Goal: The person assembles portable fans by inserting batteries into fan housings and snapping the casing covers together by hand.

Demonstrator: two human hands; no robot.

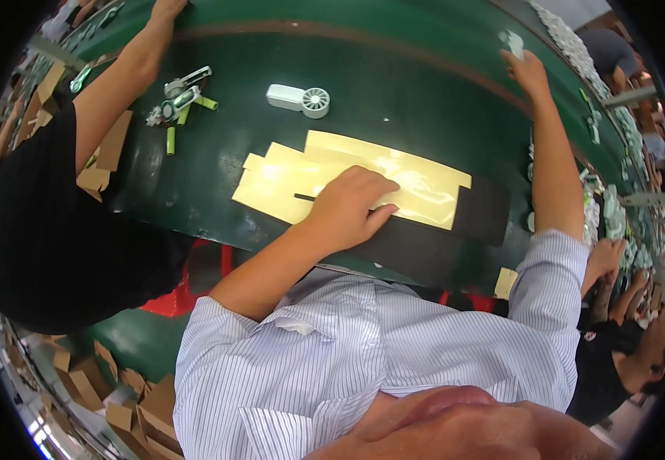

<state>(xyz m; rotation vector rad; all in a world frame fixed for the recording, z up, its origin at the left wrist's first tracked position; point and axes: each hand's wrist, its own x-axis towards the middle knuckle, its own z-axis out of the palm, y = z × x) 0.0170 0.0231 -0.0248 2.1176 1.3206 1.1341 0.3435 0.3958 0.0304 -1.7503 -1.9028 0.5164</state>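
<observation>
My left hand (pixel 351 205) rests on a stack of glossy yellow die-cut sheets (pixel 275 180), thumb apart from the fingers and palm down. A narrow dark slot shows in the sheets beside the wrist. Stretched out far to the right, my right hand (pixel 530 75) has its fingers on a small white fan piece (pixel 513 44) over the green belt; its exact shape is blurred. Beyond the sheets lies a white handheld fan (pixel 302 100) with a round grille. Black sheets (pixel 479 211) stick out from under the yellow ones.
Fan parts and green battery cells (pixel 183 100) lie in a loose pile at the left. A co-worker's bare arm (pixel 118 92) with a black sleeve reaches across there. Cardboard boxes (pixel 152 414) stand at lower left. A small yellow card (pixel 505 283) sits by the table's near edge.
</observation>
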